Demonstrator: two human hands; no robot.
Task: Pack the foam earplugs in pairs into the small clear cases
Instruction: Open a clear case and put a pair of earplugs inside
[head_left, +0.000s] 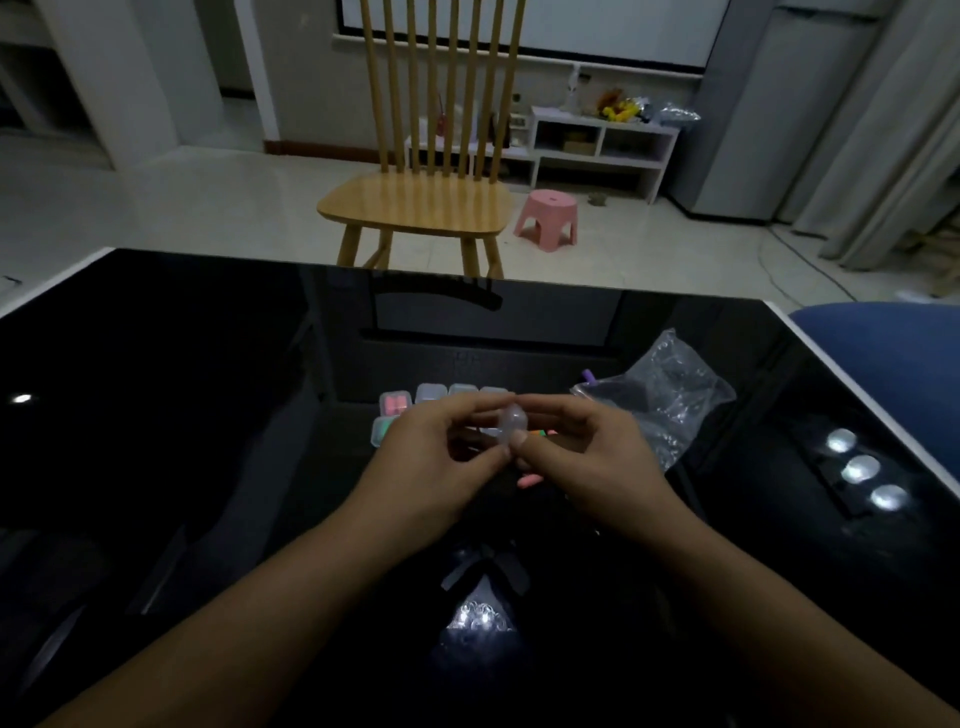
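Both hands meet above the black glossy table (156, 415). My left hand (436, 457) and my right hand (587, 457) together pinch a small clear case (511, 423) between their fingertips. Behind the hands lie several small clear cases (441, 393) in rows; one at the left (396, 402) holds pink earplugs and one below it (383, 430) holds green ones. A pink earplug (530, 480) lies loose on the table under my right hand. Orange and green earplugs (540, 432) peek out between the hands. Whether the held case contains anything I cannot tell.
A crumpled clear plastic bag (670, 395) lies right of the hands, with a purple earplug (588, 374) at its far edge. A wooden chair (415, 202) stands beyond the table, a pink stool (548, 215) behind it. A blue seat (883, 353) is at the right.
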